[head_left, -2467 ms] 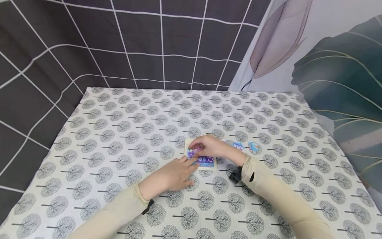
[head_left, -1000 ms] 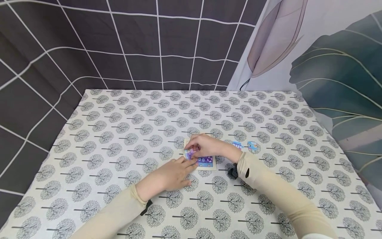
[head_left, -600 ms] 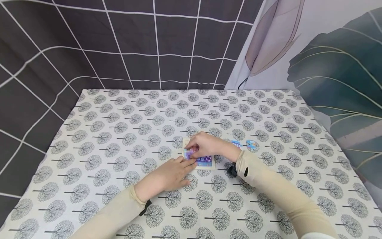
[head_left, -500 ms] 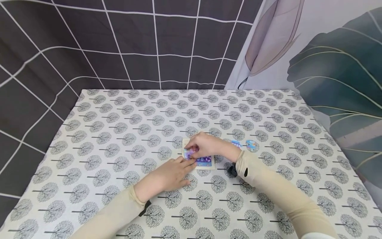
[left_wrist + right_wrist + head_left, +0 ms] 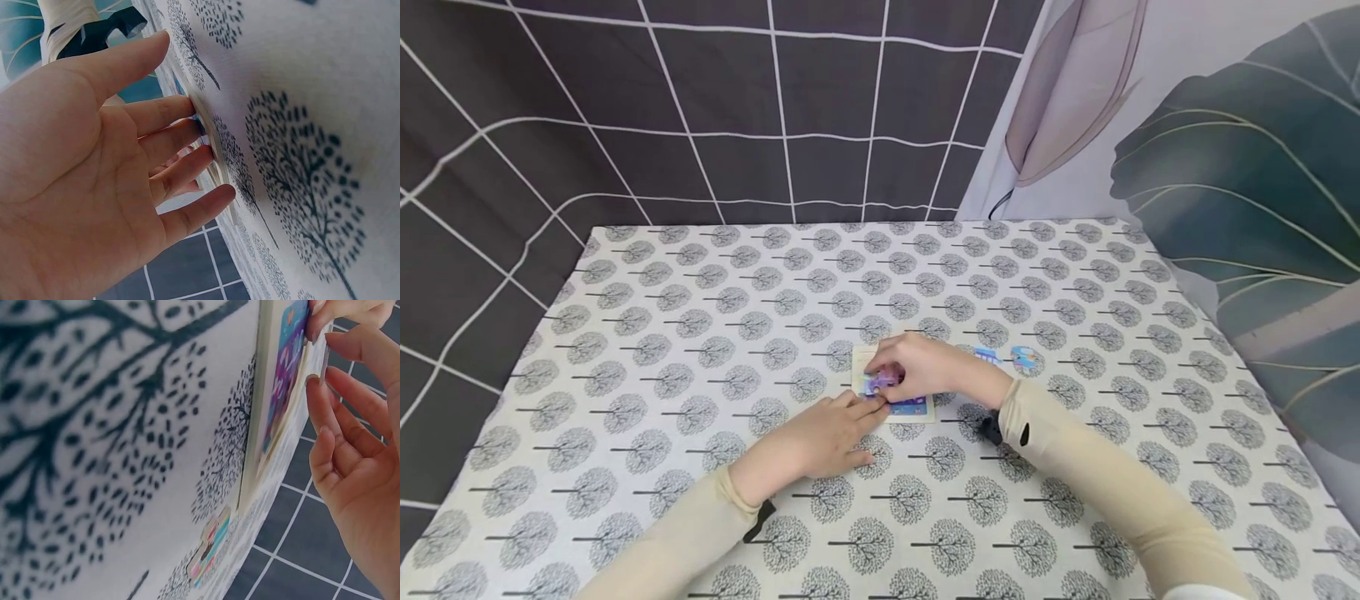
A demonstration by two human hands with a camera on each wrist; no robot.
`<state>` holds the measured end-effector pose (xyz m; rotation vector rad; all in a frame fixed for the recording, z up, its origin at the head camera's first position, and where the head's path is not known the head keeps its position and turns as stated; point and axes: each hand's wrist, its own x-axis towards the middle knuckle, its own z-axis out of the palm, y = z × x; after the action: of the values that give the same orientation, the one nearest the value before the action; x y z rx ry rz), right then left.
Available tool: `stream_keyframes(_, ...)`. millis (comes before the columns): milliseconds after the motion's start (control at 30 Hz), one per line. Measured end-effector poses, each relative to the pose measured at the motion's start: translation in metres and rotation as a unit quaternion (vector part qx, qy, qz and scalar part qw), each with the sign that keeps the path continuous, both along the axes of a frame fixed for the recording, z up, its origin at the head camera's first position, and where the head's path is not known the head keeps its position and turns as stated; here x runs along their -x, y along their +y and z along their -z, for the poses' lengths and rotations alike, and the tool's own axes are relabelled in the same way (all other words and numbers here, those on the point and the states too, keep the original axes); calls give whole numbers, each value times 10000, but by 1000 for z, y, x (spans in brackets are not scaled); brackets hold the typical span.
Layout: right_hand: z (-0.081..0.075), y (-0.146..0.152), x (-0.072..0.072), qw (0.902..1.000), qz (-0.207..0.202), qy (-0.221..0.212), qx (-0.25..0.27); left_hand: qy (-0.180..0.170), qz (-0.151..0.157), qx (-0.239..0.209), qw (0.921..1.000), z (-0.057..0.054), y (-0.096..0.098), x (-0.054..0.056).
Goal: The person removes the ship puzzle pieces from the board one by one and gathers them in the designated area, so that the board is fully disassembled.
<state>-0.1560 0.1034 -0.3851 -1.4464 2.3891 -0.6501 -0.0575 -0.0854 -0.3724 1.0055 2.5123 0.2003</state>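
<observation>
A small jigsaw puzzle board [image 5: 860, 360] with a pale frame and a purple-blue picture lies flat on the table. Over its left part, my right hand [image 5: 928, 367] pinches a purple puzzle piece [image 5: 880, 382] between thumb and fingertips. In the right wrist view, that thin piece [image 5: 325, 359] shows edge-on, tilted up from the board. My left hand [image 5: 808, 446] lies at the board's near left edge, fingertips on it. The left wrist view shows the left hand's [image 5: 81, 181] fingers spread and nearly straight, thumb apart. The right hand hides much of the picture.
Two loose blue puzzle pieces, one [image 5: 986, 356] nearer the right wrist and another [image 5: 1022, 357] farther right, lie on the tree-print tablecloth [image 5: 737, 300]. A dark checked curtain [image 5: 715, 92] stands behind the table, and a leaf-print curtain [image 5: 1247, 192] to the right.
The whole view has shifted slightly. My right hand stays over the board's left part and more of the purple piece shows between its fingers. The left hand keeps its place at the board's edge.
</observation>
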Motion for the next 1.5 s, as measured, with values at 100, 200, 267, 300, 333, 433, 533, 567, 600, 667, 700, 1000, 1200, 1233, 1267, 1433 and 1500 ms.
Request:
stream_keyframes(100,-1,5,-1,10000,26,44,66,8,35,-17,10000,-1,0,0)
stream_keyframes(200,-1,10,-4,9999,47,57,140,-38,22,-67,10000,0,0,1)
stream_keyframes(267,-1,14,-7,9999,88,18,141,-70,10,-82,9999,1,0,1)
stream_keyframes(300,-1,16,-8,9998,114,-9,132,-91,4,-101,9999,1,0,1)
stream_keyframes(333,-2,18,-10,9998,141,-36,134,-105,-4,-110,9999,1,-1,1)
stream_keyframes(433,-4,25,-14,9996,253,-73,114,-143,-28,-173,9997,1,-2,0)
stream_keyframes(533,-4,34,-18,9993,362,32,91,-138,-37,-266,9995,2,-3,-1)
stream_keyframes(567,-3,37,-19,9992,385,48,95,-135,-39,-309,9994,2,-3,-2)
stream_keyframes(600,-3,40,-20,9991,411,78,95,-138,-37,-342,9993,3,-3,-2)
stream_keyframes(667,-1,46,-21,9988,459,118,128,-147,-39,-386,9991,4,-4,-3)
stream_keyframes(700,-1,49,-22,9987,469,99,165,-160,-44,-410,9990,3,-4,-4)
stream_keyframes(1000,-5,68,-28,9968,574,157,534,-277,-67,-482,9984,1,-1,-2)
stream_keyframes(1200,-5,81,-34,9962,698,365,382,-248,-12,-535,9983,1,-3,-2)
stream_keyframes(1233,-5,82,-35,9959,744,369,357,-239,-13,-539,9983,1,-3,-2)
stream_keyframes(1267,-5,84,-36,9956,799,377,322,-238,-17,-553,9982,1,-3,-2)
stream_keyframes(1433,-3,94,-39,9938,1014,378,262,-271,-15,-623,9977,0,-2,-1)
stream_keyframes(1500,-1,98,-40,9931,1050,407,314,-257,10,-622,9977,0,-2,-1)
